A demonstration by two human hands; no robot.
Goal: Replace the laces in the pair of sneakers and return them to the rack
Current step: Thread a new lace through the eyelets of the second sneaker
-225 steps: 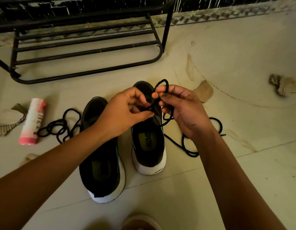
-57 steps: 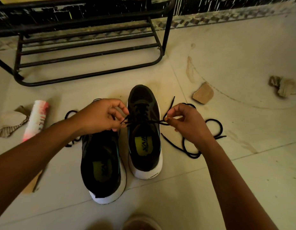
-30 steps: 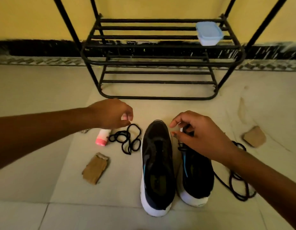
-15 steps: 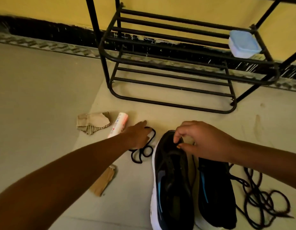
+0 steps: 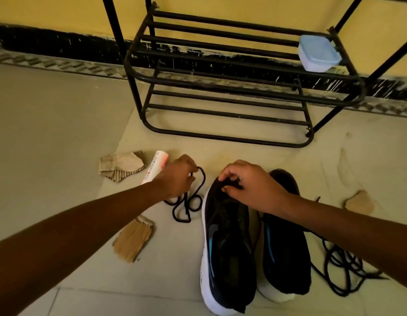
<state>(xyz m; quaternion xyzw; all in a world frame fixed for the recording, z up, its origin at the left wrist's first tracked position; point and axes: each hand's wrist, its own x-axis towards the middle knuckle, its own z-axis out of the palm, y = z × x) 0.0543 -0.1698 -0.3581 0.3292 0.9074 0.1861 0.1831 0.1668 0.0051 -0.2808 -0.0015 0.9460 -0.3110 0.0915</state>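
Far left on the floor there's a torn bit of cardboard (image 5: 120,166), and right beside it a pink-and-white tube (image 5: 155,166) lying flat. A second cardboard scrap (image 5: 133,241) sits closer to the camera, just below the forearm. The left grip (image 5: 177,176) is curled onto the top loop of a loose black lace (image 5: 186,202), and the rest of that lace is coiled on the floor.

Next come two black sneakers with white soles, side by side on the floor, toes pointing at the rack. The first sneaker (image 5: 230,252) has the right grip (image 5: 250,185) pinching its toe end, fingers and thumb curled onto the fabric. The second sneaker (image 5: 287,258) just sits there, partly under that wrist.

The black metal rack (image 5: 220,137) stands behind them against the yellow wall, with a pale blue lidded tub (image 5: 317,53) on the higher shelf at its right end. Another black lace (image 5: 334,258) lies tangled on the floor right of the shoes, with one more cardboard piece (image 5: 359,202) further back.
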